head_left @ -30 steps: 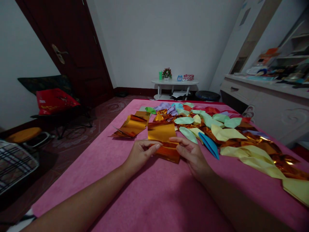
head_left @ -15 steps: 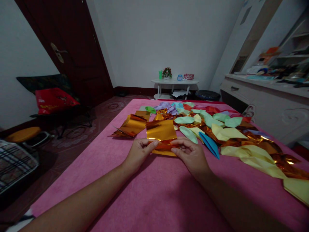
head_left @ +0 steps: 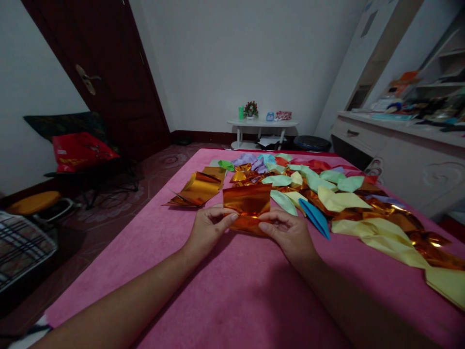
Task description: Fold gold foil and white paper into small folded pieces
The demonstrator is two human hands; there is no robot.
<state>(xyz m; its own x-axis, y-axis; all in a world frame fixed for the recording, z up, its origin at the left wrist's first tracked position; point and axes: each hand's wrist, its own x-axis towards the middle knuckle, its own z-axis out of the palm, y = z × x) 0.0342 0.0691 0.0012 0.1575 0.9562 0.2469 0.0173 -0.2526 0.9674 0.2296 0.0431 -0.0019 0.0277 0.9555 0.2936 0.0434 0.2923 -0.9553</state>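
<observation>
1. A sheet of orange-gold foil is held over a pink-covered bench, the left hand pinching one side between thumb and fingers, the right hand pinching the other.
2. The foil's crease runs left to right between the hands; its upper flap points toward the far wall. Which side is longer cannot be told.
3. Stacked gold sheets lie beyond the left hand; a blue folded paper slants near the right.
</observation>
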